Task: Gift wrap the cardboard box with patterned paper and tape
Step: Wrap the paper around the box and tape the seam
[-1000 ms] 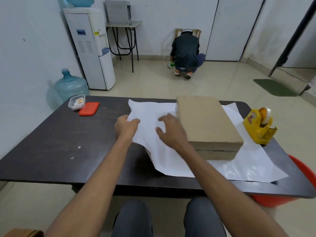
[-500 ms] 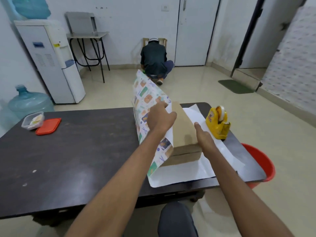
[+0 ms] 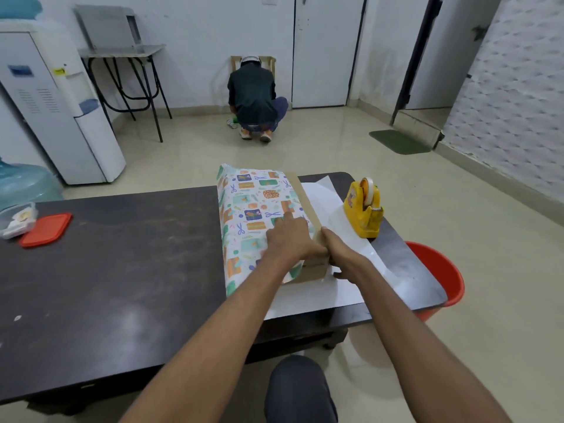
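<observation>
Patterned paper [image 3: 253,209] is folded over most of the cardboard box [image 3: 302,193], which sits on the right half of the dark table [image 3: 122,270]. Only a brown strip along the box's right edge and part of its near end show. The left hand [image 3: 291,241] presses flat on the paper, fingers straight. The right hand [image 3: 340,253] lies against the box's near right corner with fingers that look straight, though its palm side is hidden. The sheet's white underside runs beneath the yellow tape dispenser [image 3: 364,209]. The table hides most of a red bucket [image 3: 439,270]. A plastic container [image 3: 15,219] is cut off at the left edge.
</observation>
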